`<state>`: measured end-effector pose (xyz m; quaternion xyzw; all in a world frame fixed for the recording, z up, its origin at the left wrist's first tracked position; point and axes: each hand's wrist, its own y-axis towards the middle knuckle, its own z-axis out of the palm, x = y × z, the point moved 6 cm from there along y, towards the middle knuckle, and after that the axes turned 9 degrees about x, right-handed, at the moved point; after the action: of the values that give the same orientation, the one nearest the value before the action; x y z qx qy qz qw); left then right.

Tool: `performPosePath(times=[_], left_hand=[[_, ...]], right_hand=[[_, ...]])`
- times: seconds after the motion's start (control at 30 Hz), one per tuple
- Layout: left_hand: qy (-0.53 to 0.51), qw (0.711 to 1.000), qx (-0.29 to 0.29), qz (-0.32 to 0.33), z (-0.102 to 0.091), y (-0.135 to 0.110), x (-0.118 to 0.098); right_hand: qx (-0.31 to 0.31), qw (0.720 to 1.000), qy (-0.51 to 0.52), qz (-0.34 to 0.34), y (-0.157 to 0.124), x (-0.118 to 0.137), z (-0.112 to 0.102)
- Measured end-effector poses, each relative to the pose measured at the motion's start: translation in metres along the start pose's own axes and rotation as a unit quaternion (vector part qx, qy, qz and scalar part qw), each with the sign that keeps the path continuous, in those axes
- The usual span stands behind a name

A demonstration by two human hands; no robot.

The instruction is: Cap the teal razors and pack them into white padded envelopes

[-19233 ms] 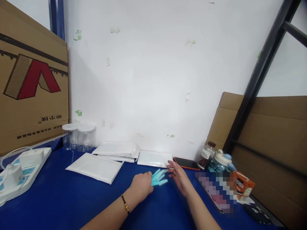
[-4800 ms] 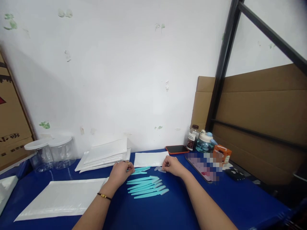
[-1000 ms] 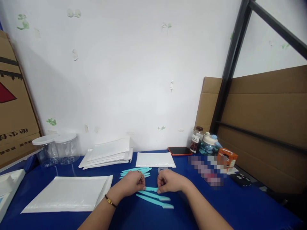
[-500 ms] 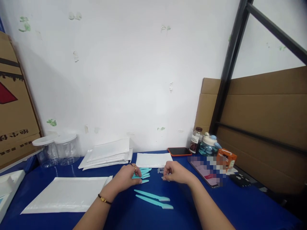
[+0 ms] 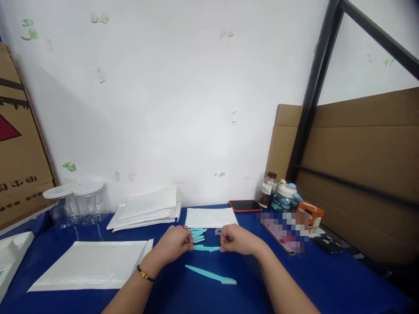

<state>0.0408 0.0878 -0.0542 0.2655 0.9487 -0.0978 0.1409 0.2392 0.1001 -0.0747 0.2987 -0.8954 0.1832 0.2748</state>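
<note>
A turquoise eyebrow razor (image 5: 207, 248) is stretched level between my two hands, just above the blue table. My left hand (image 5: 176, 242) is closed in a pinch on its handle end. At the blade end, my right hand (image 5: 236, 239) has thumb and fingertips pinched; a small cap there is too hidden to make out. Nearer to me lies a second eyebrow razor (image 5: 211, 275), its blade end to the right. Several more razors (image 5: 198, 234) form a pile behind my left fingers. Small translucent blade caps (image 5: 218, 232) lie beside my right fingers, partly covered.
A white padded envelope (image 5: 91, 265) lies at left, with an envelope stack (image 5: 147, 209) behind and another envelope (image 5: 212, 217) at the back centre. Two clear jars (image 5: 91, 205) stand back left. Right are a phone (image 5: 245, 206), a brown bottle (image 5: 267, 192), a water bottle (image 5: 284, 197) and an orange box (image 5: 309, 216).
One of the two razors lying in front has been picked up and is now between my hands. My right hand has come slightly down and left to its blade end.
</note>
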Motion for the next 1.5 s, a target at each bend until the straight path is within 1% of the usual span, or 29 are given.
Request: performPosePath(times=[0.1,0.17,0.23,0.3,0.33,0.37,0.43,0.5,0.57,0.6,0.67,0.77,0.87,0.9,0.97,1.03,1.07,1.13,1.2,1.27,1.43,1.5], left_hand=[[0.009,0.998,-0.009,-0.055,-0.008,-0.003,0.026],[0.008,0.996,-0.019,-0.089,-0.011,-0.004,0.04],[0.004,0.995,-0.047,-0.091,-0.013,-0.005,0.04],[-0.021,0.997,-0.056,-0.048,-0.012,-0.007,0.025],[-0.038,0.998,-0.043,-0.016,-0.009,-0.007,0.013],[-0.055,0.998,-0.019,0.017,-0.004,-0.007,0.0],[-0.073,0.994,0.034,0.069,0.009,-0.009,-0.023],[-0.072,0.991,0.067,0.09,0.021,-0.009,-0.038],[-0.072,0.99,0.087,0.088,0.03,-0.007,-0.042],[-0.074,0.989,0.093,0.083,0.033,-0.006,-0.042],[-0.077,0.99,0.091,0.073,0.035,-0.003,-0.038],[-0.073,0.993,0.067,0.059,0.029,-0.001,-0.03],[-0.065,0.997,0.045,0.026,0.016,-0.003,-0.018],[-0.073,0.996,0.039,0.013,0.011,-0.004,-0.013],[-0.112,0.993,0.035,-0.005,0.004,-0.007,-0.004],[-0.146,0.989,0.022,-0.001,-0.002,-0.01,0.0],[-0.151,0.989,0.009,0.006,-0.005,-0.011,0.001],[-0.143,0.989,-0.017,0.025,-0.009,-0.012,0.0],[-0.14,0.989,-0.028,0.036,-0.01,-0.011,-0.003],[-0.143,0.989,-0.026,0.04,-0.008,-0.01,-0.004],[-0.133,0.99,-0.022,0.04,-0.003,-0.008,-0.001],[-0.124,0.991,-0.02,0.038,-0.001,-0.007,0.001]], right_hand=[[-0.068,0.995,-0.029,0.06,-0.005,-0.019,-0.017],[-0.104,0.989,-0.054,0.09,-0.007,-0.027,-0.025],[-0.133,0.985,-0.069,0.084,-0.008,-0.026,-0.029],[-0.143,0.986,-0.058,0.057,-0.009,-0.02,-0.029],[-0.13,0.99,-0.04,0.043,-0.009,-0.016,-0.027],[-0.105,0.994,-0.015,0.032,-0.009,-0.012,-0.024],[-0.025,0.999,0.03,0.018,-0.011,-0.004,-0.014],[0.067,0.996,0.051,0.006,-0.014,0.006,-0.001],[0.144,0.989,0.043,-0.001,-0.018,0.016,0.011],[0.169,0.985,0.033,-0.002,-0.019,0.02,0.016],[0.181,0.983,0.012,-0.005,-0.017,0.027,0.021],[0.146,0.989,-0.003,-0.006,-0.014,0.028,0.019],[0.107,0.994,0.005,0.019,-0.015,0.014,0.008],[0.084,0.996,0.005,0.031,-0.016,0.007,0.003],[0.016,0.998,-0.004,0.054,-0.018,-0.006,-0.011],[-0.053,0.996,-0.017,0.076,-0.02,-0.017,-0.022],[-0.072,0.994,-0.015,0.085,-0.02,-0.02,-0.025],[-0.084,0.992,0.009,0.093,-0.019,-0.024,-0.026],[-0.079,0.993,0.036,0.084,-0.017,-0.024,-0.023],[-0.089,0.993,0.037,0.065,-0.015,-0.021,-0.023],[-0.139,0.99,0.001,0.027,-0.012,-0.017,-0.026],[-0.141,0.99,0.01,0.009,-0.01,-0.015,-0.026]])
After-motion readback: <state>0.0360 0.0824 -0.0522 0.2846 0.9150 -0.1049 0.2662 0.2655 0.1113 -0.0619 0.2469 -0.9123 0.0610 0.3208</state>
